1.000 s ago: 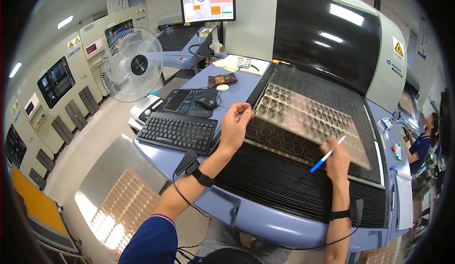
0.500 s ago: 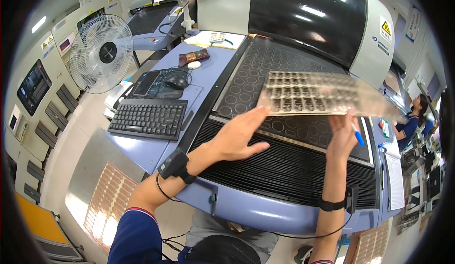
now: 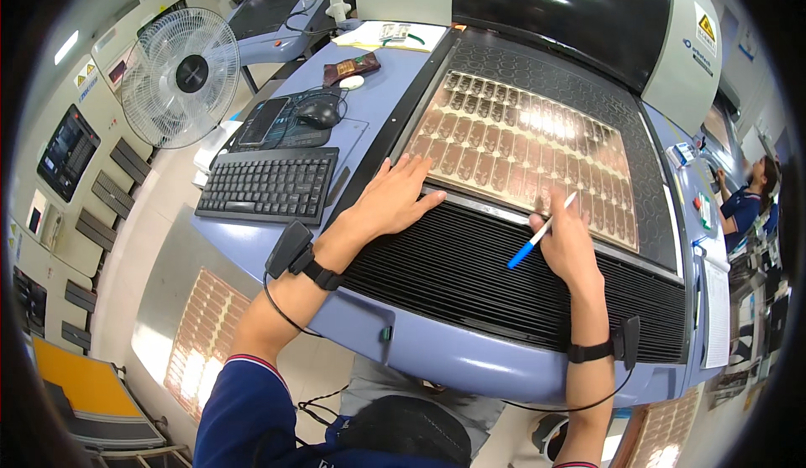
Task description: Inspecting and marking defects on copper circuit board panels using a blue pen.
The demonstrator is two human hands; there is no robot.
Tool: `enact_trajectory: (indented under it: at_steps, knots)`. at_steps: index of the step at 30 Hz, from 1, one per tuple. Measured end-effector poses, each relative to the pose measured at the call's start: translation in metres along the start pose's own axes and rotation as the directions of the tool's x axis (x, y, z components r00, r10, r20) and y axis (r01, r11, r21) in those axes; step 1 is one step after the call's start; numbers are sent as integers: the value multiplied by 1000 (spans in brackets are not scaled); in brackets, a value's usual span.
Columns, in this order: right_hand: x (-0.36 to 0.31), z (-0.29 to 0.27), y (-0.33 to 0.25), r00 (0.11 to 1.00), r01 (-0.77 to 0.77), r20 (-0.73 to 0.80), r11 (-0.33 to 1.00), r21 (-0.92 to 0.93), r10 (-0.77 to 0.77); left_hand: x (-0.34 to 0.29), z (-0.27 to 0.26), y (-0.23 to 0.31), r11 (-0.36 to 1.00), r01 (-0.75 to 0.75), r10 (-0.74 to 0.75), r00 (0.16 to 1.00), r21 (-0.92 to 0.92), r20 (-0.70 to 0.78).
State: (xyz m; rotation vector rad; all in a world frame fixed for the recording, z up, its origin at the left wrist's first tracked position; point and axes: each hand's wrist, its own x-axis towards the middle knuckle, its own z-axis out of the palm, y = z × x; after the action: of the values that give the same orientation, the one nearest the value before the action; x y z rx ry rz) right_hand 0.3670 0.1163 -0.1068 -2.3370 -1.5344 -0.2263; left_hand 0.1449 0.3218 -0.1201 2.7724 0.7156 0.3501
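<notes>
A copper-coloured circuit board panel with rows of small units lies flat on the black machine bed. My left hand is open, its fingertips at the panel's near left corner and its thumb stretched toward the bed's near edge. A white pen with a blue end is held in my right hand, blue end pointing down and left. The right fingertips rest at the panel's near edge; how firmly they press cannot be seen.
Left of the bed are a keyboard, a mouse, a phone and a brown packet. A fan stands beyond. Black ribbed bellows run before the bed. A co-worker is far right.
The panel, tilted up in the air before, now lies flat on the bed. My right hand has come down and left with the pen; my left hand has moved left to the panel's corner.
</notes>
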Motion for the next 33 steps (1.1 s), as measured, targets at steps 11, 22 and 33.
enact_trajectory:
  at_steps: [11, 22, 33]
  knots:
    - [-16, -22, -13, 970, -21, 244, 993, 116, -9, -19, -36, 10, 985, 125, -139, 983, 119, 118]
    - [-13, -19, -10, 978, 0, 207, 985, 173, -37, -7, -28, -21, 980, 194, -192, 981, 38, -38]
    - [-14, -6, 0, 986, 36, 158, 987, 155, -60, -35, -33, -13, 981, 169, -177, 981, -97, -82]
